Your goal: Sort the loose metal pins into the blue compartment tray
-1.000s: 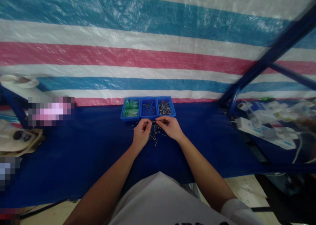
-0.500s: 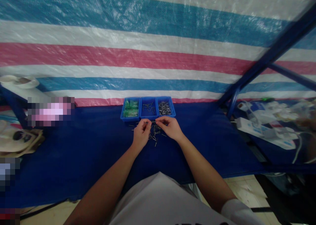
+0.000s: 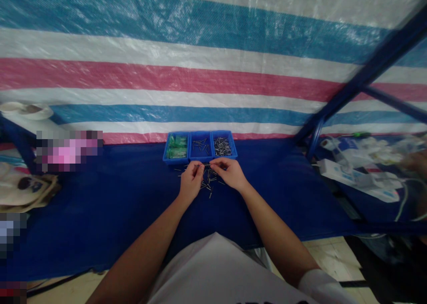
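Shirt (image 3: 216,273): bears black lettering, in front of the table (image 3: 133,193), cut off, unreadable.
White box (image 3: 335,170): bears blue print, right of the table, too blurred to read.
Bag (image 3: 11,187): bears a dark mark, at the table's left end, illegible.
Readable text: none.

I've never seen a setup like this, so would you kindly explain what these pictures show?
There is no machine here: a camera on the person's head looks forward and down at two bare hands. The left hand and right hand seem to pinch a thin piece, too small to identify. Loose metal pins lie beneath on the blue table. Behind stand three blue trays: green items left, similar pins middle and right.
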Demonstrator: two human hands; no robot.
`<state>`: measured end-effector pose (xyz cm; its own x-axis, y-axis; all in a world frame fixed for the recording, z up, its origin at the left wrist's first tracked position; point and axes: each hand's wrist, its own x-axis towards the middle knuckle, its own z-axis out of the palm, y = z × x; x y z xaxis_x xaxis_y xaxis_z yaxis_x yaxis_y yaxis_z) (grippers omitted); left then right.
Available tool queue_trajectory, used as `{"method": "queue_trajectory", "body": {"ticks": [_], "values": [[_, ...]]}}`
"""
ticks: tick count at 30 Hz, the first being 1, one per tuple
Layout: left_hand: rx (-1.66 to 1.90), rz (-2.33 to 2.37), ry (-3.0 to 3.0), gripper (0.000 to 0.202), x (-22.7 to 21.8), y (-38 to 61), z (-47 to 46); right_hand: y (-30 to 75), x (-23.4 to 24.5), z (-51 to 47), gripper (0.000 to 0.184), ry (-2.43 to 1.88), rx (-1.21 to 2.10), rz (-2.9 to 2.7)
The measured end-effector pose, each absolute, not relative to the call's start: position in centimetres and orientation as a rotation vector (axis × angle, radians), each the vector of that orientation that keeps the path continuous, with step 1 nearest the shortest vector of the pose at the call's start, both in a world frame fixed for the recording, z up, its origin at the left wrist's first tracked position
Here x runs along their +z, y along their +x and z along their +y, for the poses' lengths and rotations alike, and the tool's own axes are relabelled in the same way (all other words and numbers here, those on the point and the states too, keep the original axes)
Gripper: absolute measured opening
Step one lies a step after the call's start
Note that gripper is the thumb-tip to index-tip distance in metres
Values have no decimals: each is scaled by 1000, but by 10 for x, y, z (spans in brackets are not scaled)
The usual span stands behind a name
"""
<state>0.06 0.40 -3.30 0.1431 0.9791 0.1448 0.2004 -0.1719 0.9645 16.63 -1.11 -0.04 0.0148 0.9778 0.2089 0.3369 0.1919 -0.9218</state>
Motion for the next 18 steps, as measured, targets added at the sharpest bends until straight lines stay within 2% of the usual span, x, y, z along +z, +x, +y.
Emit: {"method": "queue_trajectory", "body": {"ticks": [18], "values": [[1142,1196,1544,26,-32,1,4,166,0,-11,19,-1320,834,-1488]]}}
